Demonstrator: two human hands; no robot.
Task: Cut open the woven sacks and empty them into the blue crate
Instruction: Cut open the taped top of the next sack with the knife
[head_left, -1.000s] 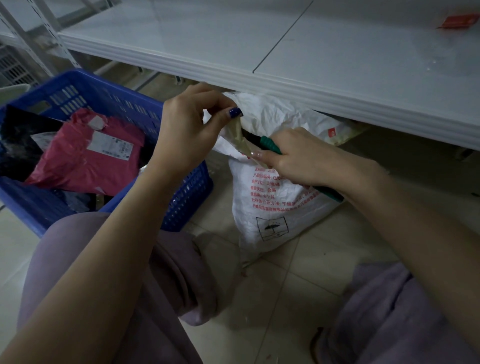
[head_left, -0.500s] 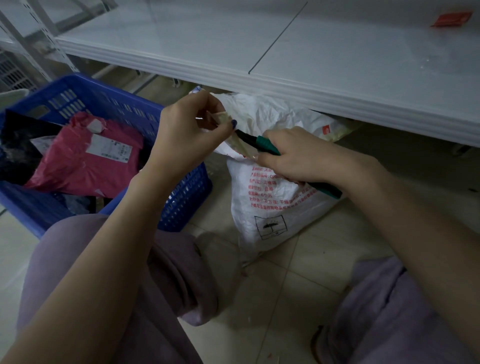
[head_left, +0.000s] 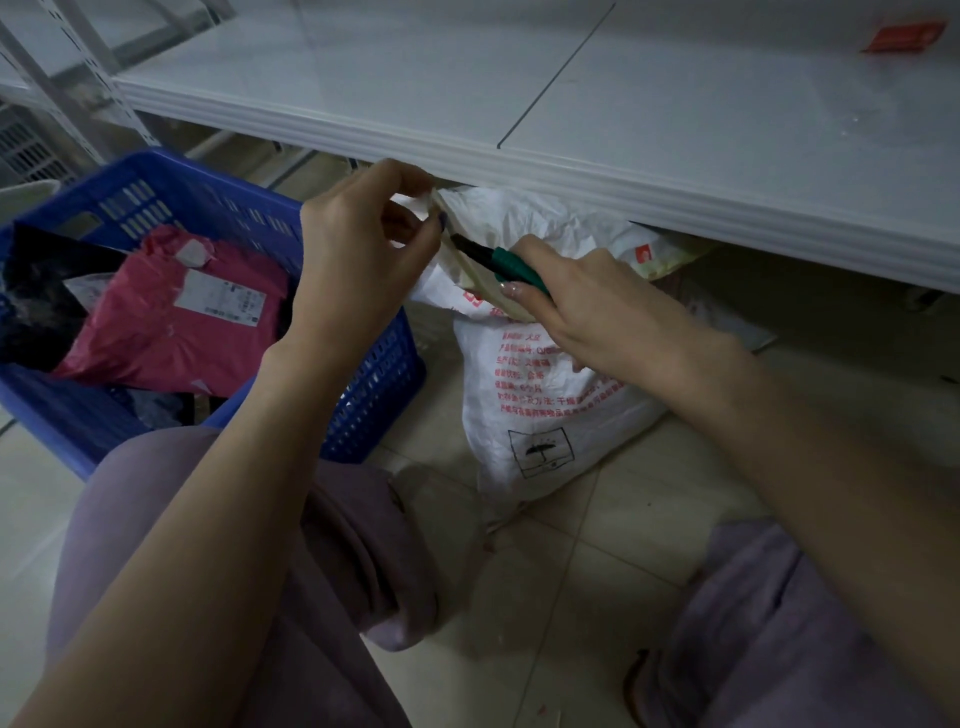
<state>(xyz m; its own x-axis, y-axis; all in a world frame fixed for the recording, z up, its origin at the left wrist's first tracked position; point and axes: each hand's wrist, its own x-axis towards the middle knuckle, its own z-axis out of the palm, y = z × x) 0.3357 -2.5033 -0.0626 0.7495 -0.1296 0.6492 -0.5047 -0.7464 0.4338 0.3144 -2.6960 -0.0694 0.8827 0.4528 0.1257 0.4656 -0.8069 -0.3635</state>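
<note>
A white woven sack (head_left: 540, 415) with red print stands on the tiled floor under the shelf edge. My left hand (head_left: 358, 249) pinches the sack's taped top edge and holds it up. My right hand (head_left: 597, 306) grips a green-handled cutter (head_left: 498, 260) whose dark tip lies against the strip of tape at the sack's mouth. The blue crate (head_left: 363, 384) stands to the left, holding a pink mailer bag (head_left: 176, 317) and dark parcels.
A white shelf board (head_left: 675, 135) overhangs the sack close above my hands. A red card (head_left: 901, 36) lies on it at the far right. My knees in purple trousers (head_left: 343, 571) frame the tiled floor (head_left: 561, 597). A metal rack upright (head_left: 62, 67) stands at the left.
My left hand has lifted the sack's top edge higher, up to the shelf edge. The cutter in my right hand has moved up along the taped mouth.
</note>
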